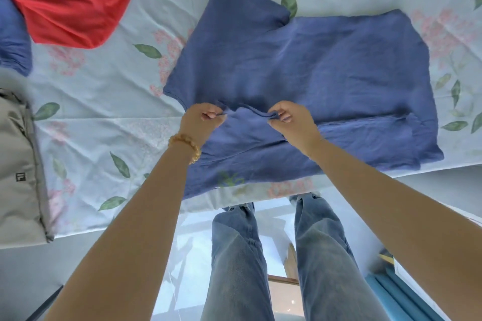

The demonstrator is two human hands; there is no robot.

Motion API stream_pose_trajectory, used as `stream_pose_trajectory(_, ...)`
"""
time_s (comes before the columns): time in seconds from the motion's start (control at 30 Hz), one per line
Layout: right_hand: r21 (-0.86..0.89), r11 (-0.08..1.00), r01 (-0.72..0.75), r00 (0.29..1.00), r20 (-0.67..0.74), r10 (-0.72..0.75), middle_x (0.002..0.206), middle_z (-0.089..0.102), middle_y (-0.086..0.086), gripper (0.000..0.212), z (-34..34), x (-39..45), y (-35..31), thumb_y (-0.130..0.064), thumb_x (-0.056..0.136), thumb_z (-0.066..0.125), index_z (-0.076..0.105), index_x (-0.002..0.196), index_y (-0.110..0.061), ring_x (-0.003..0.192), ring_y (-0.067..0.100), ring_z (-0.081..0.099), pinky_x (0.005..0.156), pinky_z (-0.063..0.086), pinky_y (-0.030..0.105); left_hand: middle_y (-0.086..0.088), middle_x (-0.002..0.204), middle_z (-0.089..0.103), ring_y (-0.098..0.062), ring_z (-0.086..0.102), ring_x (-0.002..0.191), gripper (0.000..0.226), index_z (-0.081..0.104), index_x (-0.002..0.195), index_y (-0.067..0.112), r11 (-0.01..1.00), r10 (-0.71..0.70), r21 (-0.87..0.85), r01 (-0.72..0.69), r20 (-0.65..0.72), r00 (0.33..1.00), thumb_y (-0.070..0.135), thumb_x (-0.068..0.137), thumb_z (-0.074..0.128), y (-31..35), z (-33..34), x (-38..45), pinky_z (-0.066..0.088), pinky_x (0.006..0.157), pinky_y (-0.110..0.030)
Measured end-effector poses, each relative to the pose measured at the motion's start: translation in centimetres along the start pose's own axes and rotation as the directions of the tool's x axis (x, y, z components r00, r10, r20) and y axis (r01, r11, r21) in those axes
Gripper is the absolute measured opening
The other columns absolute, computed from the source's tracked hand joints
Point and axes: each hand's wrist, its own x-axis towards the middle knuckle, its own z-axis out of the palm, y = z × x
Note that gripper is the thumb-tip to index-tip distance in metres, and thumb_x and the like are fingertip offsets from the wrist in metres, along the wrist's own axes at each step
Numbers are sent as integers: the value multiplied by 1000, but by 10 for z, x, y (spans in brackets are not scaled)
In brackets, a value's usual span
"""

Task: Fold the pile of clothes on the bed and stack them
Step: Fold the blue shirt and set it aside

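Hands point(203, 117) point(289, 120), grip on soft blue shirt point(313, 60)

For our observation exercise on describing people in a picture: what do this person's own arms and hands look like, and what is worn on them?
Both arms are bare from the frame's lower edge to the hands, with no sleeves in view. The left hand has a gold-coloured beaded bracelet round its wrist. The right hand wears no bracelet, watch or glove that shows. No rings can be made out on either hand.

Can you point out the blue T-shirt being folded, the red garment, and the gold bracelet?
blue T-shirt point(326, 60): head view, flat middle of the fabric.
red garment point(70, 10): head view, broad red panel.
gold bracelet point(189, 146): head view, beads on the left wrist.
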Motion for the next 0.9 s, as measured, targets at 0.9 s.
stream_pose_trajectory(0.9, -564, 641, 521, 825, 524, -209, 158, 28, 2, 48, 8, -90, 72, -14, 89, 56, 57, 137, -21, 148, 20, 22, 120, 16, 36, -2, 85, 60, -26, 59, 77, 17, 72, 79, 16, 642, 279, 678, -358, 229, 933, 2, 69, 75, -68, -6, -110, 49, 70, -38)
